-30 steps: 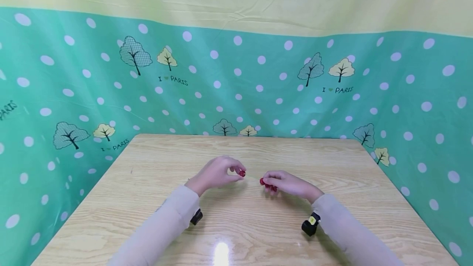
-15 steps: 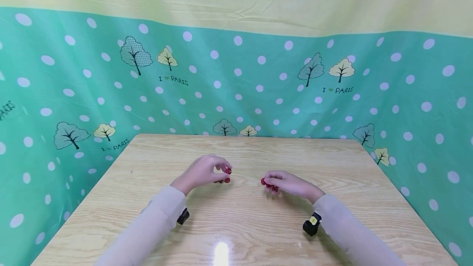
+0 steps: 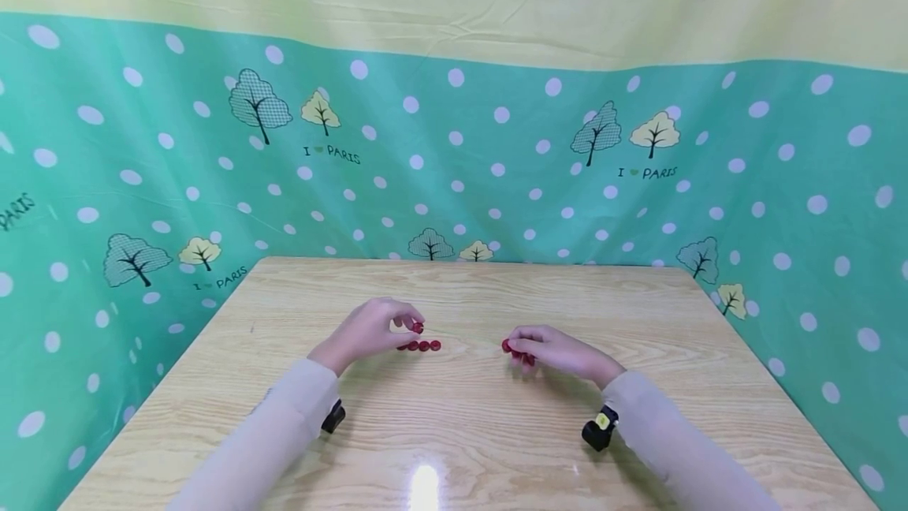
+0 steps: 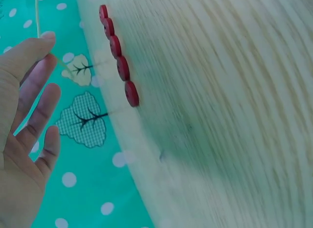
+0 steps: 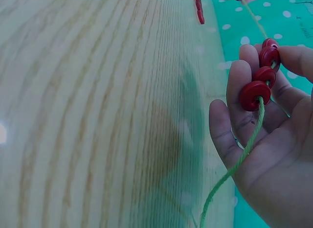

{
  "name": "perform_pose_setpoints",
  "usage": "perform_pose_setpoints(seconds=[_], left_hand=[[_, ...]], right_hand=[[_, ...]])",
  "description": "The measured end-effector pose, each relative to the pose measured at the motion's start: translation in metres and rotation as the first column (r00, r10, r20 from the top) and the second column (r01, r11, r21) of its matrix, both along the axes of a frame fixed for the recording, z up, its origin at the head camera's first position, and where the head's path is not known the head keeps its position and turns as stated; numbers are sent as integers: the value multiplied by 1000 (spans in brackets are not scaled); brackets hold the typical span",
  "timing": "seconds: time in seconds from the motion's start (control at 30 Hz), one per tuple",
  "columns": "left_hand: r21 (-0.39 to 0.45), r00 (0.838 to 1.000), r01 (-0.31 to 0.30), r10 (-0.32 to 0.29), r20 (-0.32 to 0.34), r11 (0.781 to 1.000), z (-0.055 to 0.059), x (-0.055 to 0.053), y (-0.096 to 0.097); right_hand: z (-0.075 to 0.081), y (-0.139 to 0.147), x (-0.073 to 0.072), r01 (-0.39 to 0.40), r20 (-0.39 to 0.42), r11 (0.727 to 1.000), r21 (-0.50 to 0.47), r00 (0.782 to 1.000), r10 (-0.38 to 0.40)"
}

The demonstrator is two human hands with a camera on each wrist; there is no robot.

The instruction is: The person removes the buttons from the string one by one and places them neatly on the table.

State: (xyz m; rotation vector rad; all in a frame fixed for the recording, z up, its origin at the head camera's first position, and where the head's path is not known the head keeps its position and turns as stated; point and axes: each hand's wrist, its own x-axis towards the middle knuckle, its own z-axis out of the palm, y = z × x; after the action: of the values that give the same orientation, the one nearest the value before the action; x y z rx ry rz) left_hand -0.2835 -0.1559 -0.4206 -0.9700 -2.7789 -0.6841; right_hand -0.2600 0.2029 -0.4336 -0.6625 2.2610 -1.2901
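Note:
My left hand point(image 3: 372, 330) pinches a round red button point(image 3: 418, 328) on a thin green cord, above the table. In the left wrist view the cord point(image 4: 37, 15) runs out from the thumb and fingertip of that hand, and the button is hidden. My right hand point(image 3: 556, 352) grips several red buttons point(image 5: 255, 95) threaded on the cord point(image 5: 249, 145). The cord stretches between both hands, and its thicker tail hangs down past the right palm. A row of several red buttons point(image 4: 115, 47) stands on the table just beneath my left hand.
The light wooden table point(image 3: 454, 432) reaches back to a green dotted curtain point(image 3: 468, 180) with printed trees, which also closes off both sides. Black cameras point(image 3: 598, 428) sit on both wrists.
My left hand has moved left, drawing its button away from the right hand along the cord. The row of buttons on the table has come into view. My right hand stays almost in place.

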Motion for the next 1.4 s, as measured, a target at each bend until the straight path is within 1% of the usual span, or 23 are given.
perform_pose_setpoints(seconds=[0.27,0.4,0.53,0.77,0.9,1.1,1.2,1.4], left_hand=[[19,1000,8,-8,3,1000,-4,-1,-11],[13,1000,-15,15,11,1000,-7,-2,-16],[8,999,-36,36,16,999,-7,-2,-21],[9,999,-36,36,24,999,-7,-1,-27],[13,999,-46,46,27,999,-7,0,-30],[14,998,-49,49,31,999,-11,0,-36],[20,998,-57,56,43,998,-12,2,-40],[22,992,-91,88,92,996,-14,3,-46]], right_hand=[[1,1,0,7,-12,1000,11,1000,-7],[0,2,0,7,-11,1000,13,1000,-6],[1,2,0,8,-14,1000,10,1000,-8],[1,2,0,2,-18,1000,12,1000,-2],[0,2,0,3,-19,1000,13,1000,-3],[0,2,0,8,-14,1000,11,1000,-8],[-1,2,0,9,-13,1000,10,1000,-9],[-1,2,0,6,-10,1000,-2,1000,-6]])
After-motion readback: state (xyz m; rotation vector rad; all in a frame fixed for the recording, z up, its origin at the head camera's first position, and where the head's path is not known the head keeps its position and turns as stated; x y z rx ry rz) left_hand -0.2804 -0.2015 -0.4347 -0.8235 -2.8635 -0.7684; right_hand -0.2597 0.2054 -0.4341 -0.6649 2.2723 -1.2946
